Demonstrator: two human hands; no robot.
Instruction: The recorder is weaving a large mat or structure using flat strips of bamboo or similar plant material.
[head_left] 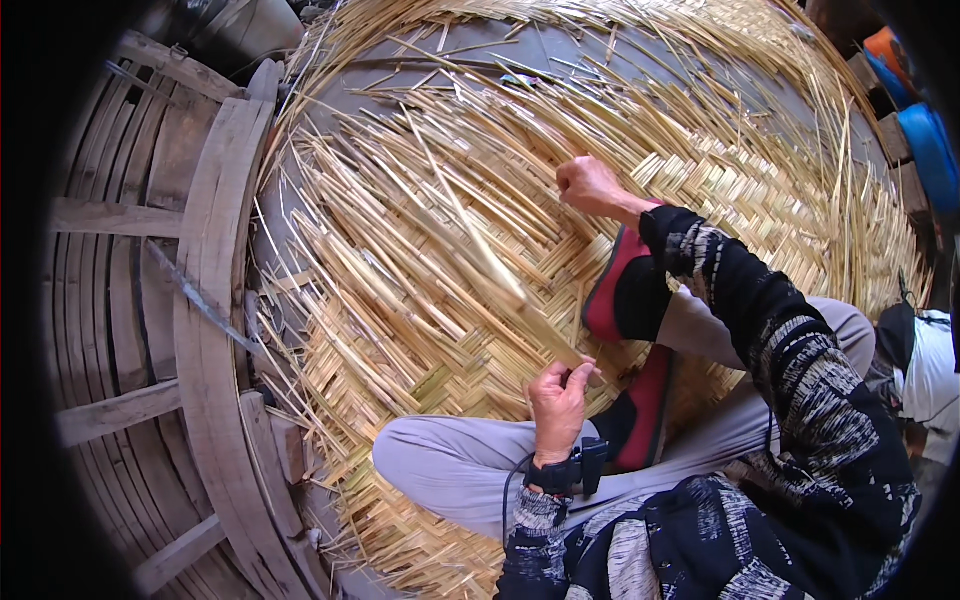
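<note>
A large mat of split reed [480, 350], woven in a slanting pattern, spreads under me, with long loose strip ends fanning out at its far left. My left hand [560, 405], with a black device strapped at its wrist, pinches the near end of a pale, flattened reed strip [495, 268] between thumb and fingers. This strip slants away to the far left above the weave. My right hand [590, 187] is closed over the mat beyond my shoes; whatever its fingers hold is hidden.
My crossed legs and red shoes [612, 295] rest on the mat. A wooden frame with slats [210, 250] borders the left side, with a thin metal blade [200, 300] across it. More loose reeds [840, 180] curve along the far right, near blue plastic [930, 150].
</note>
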